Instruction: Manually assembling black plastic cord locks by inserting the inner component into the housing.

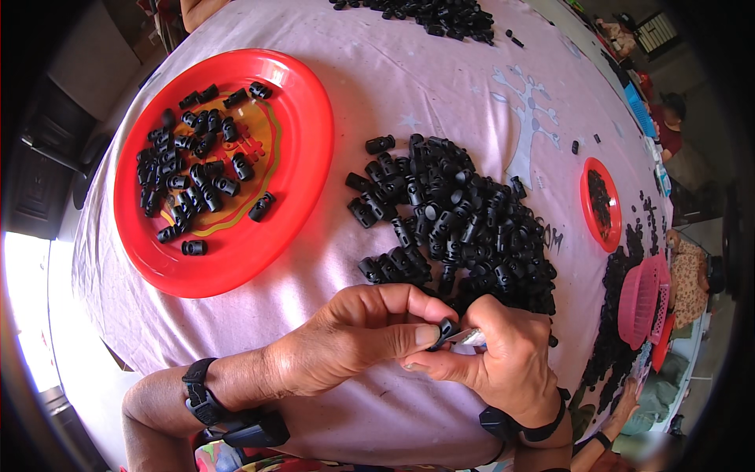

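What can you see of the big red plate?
The plate is round, glossy red and plastic-looking, with a broad raised rim and a yellow-orange printed centre bearing red marks. It lies face up on the pink cloth, left of the black pile. Loose black pieces rest in it, partly hiding the print. Nothing else visibly touches it.

Tool (471, 338), perhaps blade, mostly hidden in right grip (510, 355).
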Demonstrator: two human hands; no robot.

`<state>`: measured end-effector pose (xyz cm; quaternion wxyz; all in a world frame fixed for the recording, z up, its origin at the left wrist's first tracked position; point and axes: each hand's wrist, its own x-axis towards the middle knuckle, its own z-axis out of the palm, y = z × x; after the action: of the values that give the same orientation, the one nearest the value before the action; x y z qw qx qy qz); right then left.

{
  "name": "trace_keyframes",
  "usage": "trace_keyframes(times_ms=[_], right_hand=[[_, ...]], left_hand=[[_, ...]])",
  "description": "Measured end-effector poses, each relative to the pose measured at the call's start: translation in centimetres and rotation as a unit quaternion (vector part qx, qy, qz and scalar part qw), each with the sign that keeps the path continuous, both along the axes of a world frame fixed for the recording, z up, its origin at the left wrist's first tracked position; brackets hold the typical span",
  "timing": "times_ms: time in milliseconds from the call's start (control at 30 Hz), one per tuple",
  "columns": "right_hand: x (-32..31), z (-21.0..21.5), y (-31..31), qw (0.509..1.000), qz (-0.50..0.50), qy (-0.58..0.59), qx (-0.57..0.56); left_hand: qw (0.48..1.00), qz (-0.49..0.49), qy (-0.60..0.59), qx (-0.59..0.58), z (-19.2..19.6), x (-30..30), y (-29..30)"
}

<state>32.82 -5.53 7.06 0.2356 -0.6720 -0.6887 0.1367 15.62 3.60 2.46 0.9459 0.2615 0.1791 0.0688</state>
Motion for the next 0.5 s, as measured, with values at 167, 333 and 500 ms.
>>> trace_keyframes(times_ms=[167, 333, 500], right_hand=[[0.02, -0.04, -0.1, 1.0, 0.003, -0.016, 0.001], [0.01, 0.01, -0.04, 1.0, 0.006, -0.013, 0.01], [-0.04, -0.08, 0.04, 0.998, 0.036, 0.046, 0.031]], left_hand=[[1.0, -0.001, -0.004, 0.002, -0.08, 0.0, -0.04], [1.0, 0.001, -0.012, 0.014, -0.05, 0.04, -0.05], [1.0, -0.004, -0.015, 0.003, 0.03, -0.12, 0.04]])
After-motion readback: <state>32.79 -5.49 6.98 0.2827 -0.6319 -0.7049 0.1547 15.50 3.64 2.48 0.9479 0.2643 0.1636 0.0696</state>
